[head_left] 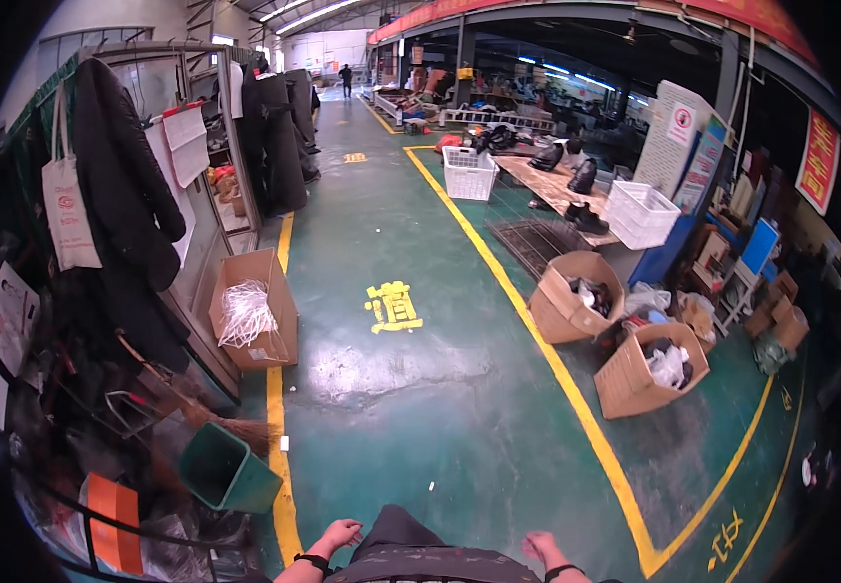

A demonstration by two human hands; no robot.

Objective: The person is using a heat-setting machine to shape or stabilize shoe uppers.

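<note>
At the lower edge, my left hand (343, 532) hangs beside my dark clothing (401, 530), its fingers loosely curled in with nothing showing in them. A black band circles that wrist. My right hand (540, 545) hangs on the other side, also curled and touching nothing; another dark band is on its wrist. The nearest thing to my left hand is a green plastic bin (231, 468) by the yellow floor line. Below and ahead of both hands lies the green painted floor (391, 437), with a small white scrap (431, 486) on it.
Left: a cardboard box of white strips (248, 316), a broom (226, 418) and hanging dark coats (124, 165). Right: cardboard boxes of bagged items (624, 389), a white crate (469, 175), and a board with black boots (556, 180). Far down the aisle stands a person (345, 80).
</note>
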